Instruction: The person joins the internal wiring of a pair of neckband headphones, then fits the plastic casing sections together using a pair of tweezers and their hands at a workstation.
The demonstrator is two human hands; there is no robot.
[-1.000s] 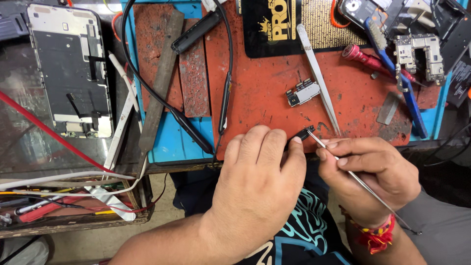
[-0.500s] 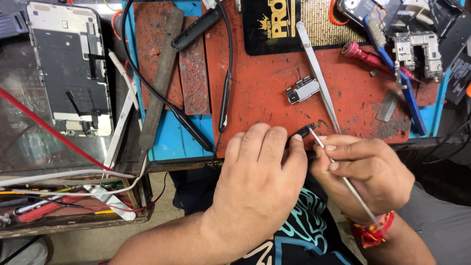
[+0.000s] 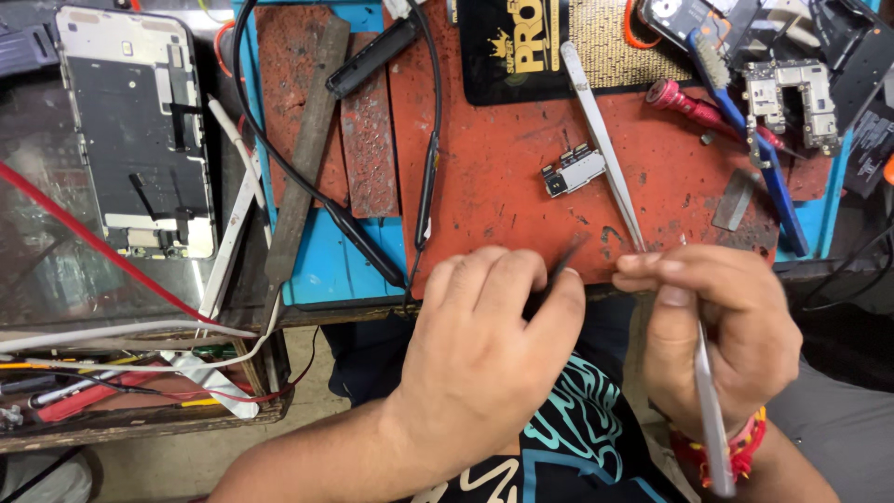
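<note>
My left hand (image 3: 489, 349) is closed around a small black part (image 3: 557, 270) whose tip sticks out between thumb and forefinger, at the near edge of the red work mat (image 3: 503, 186). My right hand (image 3: 717, 326) grips a thin metal tool (image 3: 712, 419) whose shaft runs down past my wrist; its tip is hidden by my fingers. The two hands are a short gap apart. A second pair of steel tweezers (image 3: 601, 140) lies on the mat just beyond them, next to a small silver circuit board (image 3: 575, 170).
An opened phone frame (image 3: 140, 130) lies at left on dark glass. A black neckband cable (image 3: 424, 186) curves over the mat. A red screwdriver (image 3: 698, 107), a blue-handled brush (image 3: 745, 130) and another board (image 3: 792, 98) sit at the far right. Loose wires fill the lower-left tray (image 3: 121, 382).
My right hand has drawn back to the right, away from my left hand, and the metal tool has swung from slanting toward the black part to nearly upright.
</note>
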